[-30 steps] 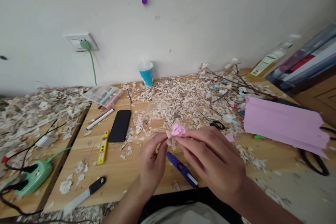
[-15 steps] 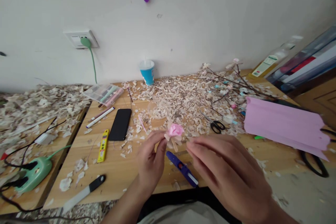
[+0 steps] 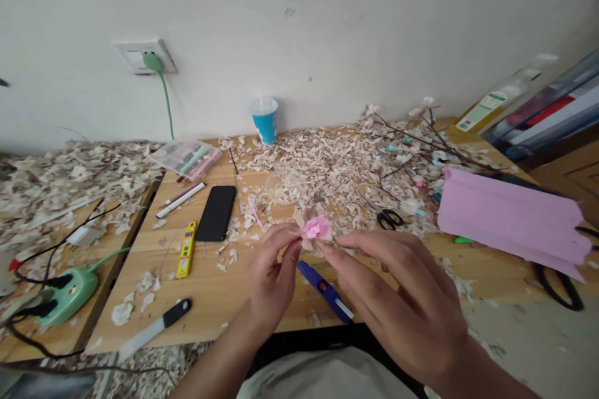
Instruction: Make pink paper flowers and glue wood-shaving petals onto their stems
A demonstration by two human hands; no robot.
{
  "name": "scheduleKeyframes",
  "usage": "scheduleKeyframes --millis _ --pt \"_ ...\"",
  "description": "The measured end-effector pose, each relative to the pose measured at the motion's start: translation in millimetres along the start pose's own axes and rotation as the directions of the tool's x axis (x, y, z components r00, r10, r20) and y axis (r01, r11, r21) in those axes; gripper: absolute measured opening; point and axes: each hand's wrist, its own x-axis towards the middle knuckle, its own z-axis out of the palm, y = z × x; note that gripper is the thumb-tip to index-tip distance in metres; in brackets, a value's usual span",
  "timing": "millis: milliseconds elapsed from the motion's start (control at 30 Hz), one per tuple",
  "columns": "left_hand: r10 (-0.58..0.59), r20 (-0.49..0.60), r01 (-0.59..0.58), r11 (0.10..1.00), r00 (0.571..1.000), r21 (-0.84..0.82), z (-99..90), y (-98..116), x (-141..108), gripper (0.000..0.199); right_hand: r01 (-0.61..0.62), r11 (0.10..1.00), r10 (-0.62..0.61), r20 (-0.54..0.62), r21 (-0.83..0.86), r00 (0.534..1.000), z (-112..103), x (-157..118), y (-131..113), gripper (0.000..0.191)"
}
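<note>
Near the front of the table, my left hand (image 3: 275,268) is closed in a pinch on the base of a handmade flower (image 3: 318,228). The flower has a crumpled pink centre ringed by pale, dry-looking petals. My right hand (image 3: 397,287) comes in from the right with thumb and forefinger parted, their tips at the flower's right-hand petals. Whether they press on a petal I cannot tell. Below the flower, between both hands, lies a blue-purple glue gun (image 3: 325,292). Black-handled scissors (image 3: 389,218) rest beyond my right hand.
Pale flakes (image 3: 322,162) cover the table's back, with a blue cup (image 3: 265,121) and flowered branches (image 3: 435,140). Pink paper (image 3: 510,218) lies right. To the left are a phone (image 3: 216,213), yellow blade box (image 3: 186,249), marker (image 3: 181,201), black-handled scraper (image 3: 159,327) and green power strip (image 3: 70,296).
My right hand has moved left to the flower, and its fingertips have parted. The flower has tilted slightly to the right in my left hand. The view has tipped down a little.
</note>
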Motion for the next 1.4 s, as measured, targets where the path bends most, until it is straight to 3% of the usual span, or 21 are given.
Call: scheduleKeyframes --millis 167,500,667,767,900,1400 --pt "0.023 0.056 -0.024 1.0 0.998 0.013 -2.0 -1.2 0.1 0.024 0.011 1.0 -0.01 0.011 -0.029 1.0 0.6 -0.3 0.6 0.034" --pt "0.016 0.063 -0.016 1.0 0.998 0.013 -2.4 0.4 1.6 0.022 0.075 0.995 -0.073 0.033 -0.073 0.997 -8.8 3.6 6.1 0.029" --pt "-0.129 0.01 0.13 0.991 0.992 -0.04 -1.2 -3.2 -6.2 0.016 0.017 0.996 -0.017 0.01 -0.086 1.0 -13.8 -2.1 14.7 0.033" --pt "-0.179 0.042 0.182 0.979 0.983 -0.09 0.2 -3.0 -10.7 0.016 0.021 0.998 -0.019 0.029 -0.063 0.999 -12.9 -3.4 14.3 0.033" --pt "-0.162 0.069 0.171 0.974 0.984 -0.147 1.9 -0.6 -11.4 0.021 0.025 0.999 -0.023 0.034 -0.045 0.999 -10.3 -2.4 10.9 0.035" --pt "-0.122 0.061 0.127 0.988 0.991 -0.089 2.8 2.7 -10.6 0.018 0.038 0.999 -0.038 0.038 -0.017 0.999 -6.8 5.1 12.4 0.031"
